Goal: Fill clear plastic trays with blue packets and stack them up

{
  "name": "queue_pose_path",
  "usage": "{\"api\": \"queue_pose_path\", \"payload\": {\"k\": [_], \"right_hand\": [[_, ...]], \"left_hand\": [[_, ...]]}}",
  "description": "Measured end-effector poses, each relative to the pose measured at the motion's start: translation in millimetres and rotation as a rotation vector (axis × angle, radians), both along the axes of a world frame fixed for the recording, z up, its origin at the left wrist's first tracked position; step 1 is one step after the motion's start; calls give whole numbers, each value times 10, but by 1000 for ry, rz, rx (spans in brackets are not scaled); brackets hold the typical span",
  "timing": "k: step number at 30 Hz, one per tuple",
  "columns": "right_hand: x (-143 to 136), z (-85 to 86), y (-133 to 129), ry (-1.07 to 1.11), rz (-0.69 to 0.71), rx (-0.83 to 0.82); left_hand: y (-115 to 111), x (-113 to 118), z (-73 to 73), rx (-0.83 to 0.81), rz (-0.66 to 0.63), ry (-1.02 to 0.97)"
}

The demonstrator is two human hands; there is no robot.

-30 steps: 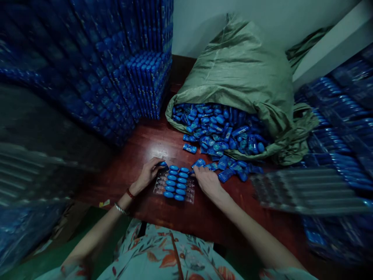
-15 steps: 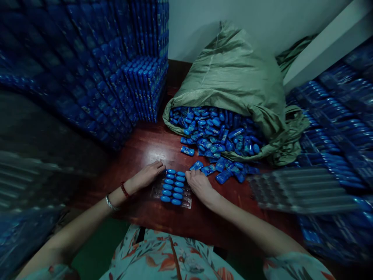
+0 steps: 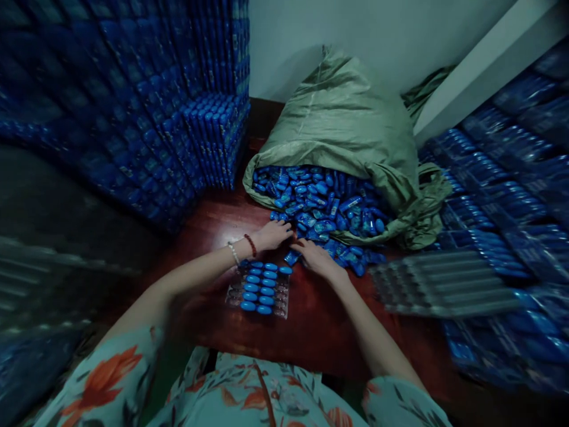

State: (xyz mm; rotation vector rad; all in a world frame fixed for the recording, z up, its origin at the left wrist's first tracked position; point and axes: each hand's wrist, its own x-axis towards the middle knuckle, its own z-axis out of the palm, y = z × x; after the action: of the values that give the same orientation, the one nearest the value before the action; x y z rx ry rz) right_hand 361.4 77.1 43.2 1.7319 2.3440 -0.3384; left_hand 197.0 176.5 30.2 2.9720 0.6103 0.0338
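Hands have left the tray [image 3: 260, 292], part filled near me on the table [image 3: 311, 320], and I see my left hand [image 3: 272, 235] and right hand [image 3: 313, 257] spread flat, gripping nothing yet, on loose blue cases [image 3: 320, 207] spilling from the sack [image 3: 351, 124].

Dim room: pale wall [image 3: 288, 41] (plain), reddish wooden table [image 3: 320, 320].
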Motion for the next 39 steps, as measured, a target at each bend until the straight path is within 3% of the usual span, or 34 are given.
{"api": "queue_pose_path", "payload": {"k": [3, 5, 8, 11, 14, 17, 19, 22, 25, 30, 34, 39], "right_hand": [[28, -156, 12, 114, 48, 10], [69, -251, -34, 177, 20, 66], [151, -393, -142, 256, -79, 200], [219, -490, -294, 444, -224, 309], [256, -453, -545, 701, -363, 401], [251, -304, -874, 837, -443, 399], [194, -224, -1061, 894, -456, 341], [0, -237, -1187, 950, -498, 311], [-236, -383, -1132, 951, -531, 325], [-348, -545, -968, 877, -382, 288], [-285, -399, -936, 681, -174, 214], [-473, -58, -861, 146, -31, 87]], "left_hand": [[36, 238, -83, 7, 5, 42], [93, 214, -70, -5, 33, 29], [174, -72, 26, -21, 109, -29], [103, -588, 150, -120, 231, -305], [-238, -1181, 232, -220, 448, -604], [-778, -1633, 223, -214, 650, -777], [-1132, -1772, 158, -223, 721, -803], [-1473, -1748, -1, -285, 775, -784], [-1527, -1600, -167, -277, 734, -747], [-1343, -1500, -322, -172, 439, -652], [-1262, -1537, -297, -125, 291, -592], [-1184, -1524, -211, -162, 229, -373]]}}
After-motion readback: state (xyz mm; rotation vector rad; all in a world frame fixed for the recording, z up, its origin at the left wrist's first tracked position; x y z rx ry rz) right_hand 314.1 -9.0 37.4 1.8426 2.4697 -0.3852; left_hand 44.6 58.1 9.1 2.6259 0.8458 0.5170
